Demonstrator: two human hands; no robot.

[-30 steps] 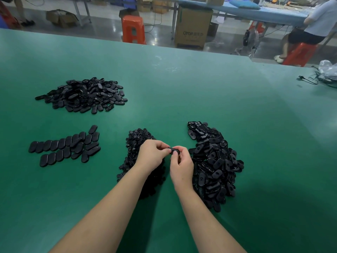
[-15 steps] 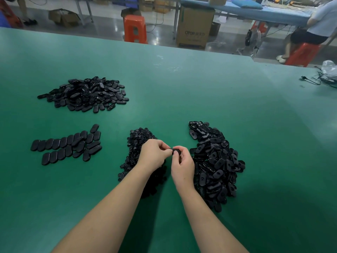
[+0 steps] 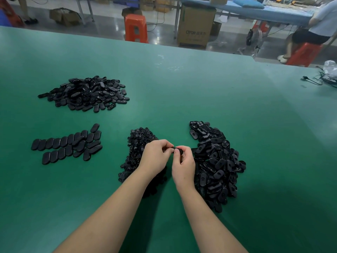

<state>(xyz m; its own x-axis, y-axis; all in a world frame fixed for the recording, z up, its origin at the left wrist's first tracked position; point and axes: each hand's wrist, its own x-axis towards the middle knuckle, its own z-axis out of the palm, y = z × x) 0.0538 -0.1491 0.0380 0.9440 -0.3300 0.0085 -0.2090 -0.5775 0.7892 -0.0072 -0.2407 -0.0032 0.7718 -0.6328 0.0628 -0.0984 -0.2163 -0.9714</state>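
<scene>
My left hand point(image 3: 156, 157) and my right hand point(image 3: 183, 164) meet above the green table point(image 3: 182, 99), both pinching one small black plastic part point(image 3: 177, 149) between their fingertips. Most of that part is hidden by my fingers. Under my left hand lies a pile of small black round pieces point(image 3: 137, 143). To the right of my right hand is a big pile of black oval shells point(image 3: 217, 165). Rows of closed black oval pieces point(image 3: 67, 144) lie flat at the left.
A further heap of black oval parts point(image 3: 85, 93) sits at the back left. Black cables point(image 3: 321, 80) and a clear bag point(image 3: 331, 68) lie at the table's right edge. Beyond the table stand an orange stool point(image 3: 135, 28), a cardboard box point(image 3: 196, 30) and a seated person point(image 3: 315, 28).
Both hands stay together on the small black part, with only slight finger movement. The piles have not moved.
</scene>
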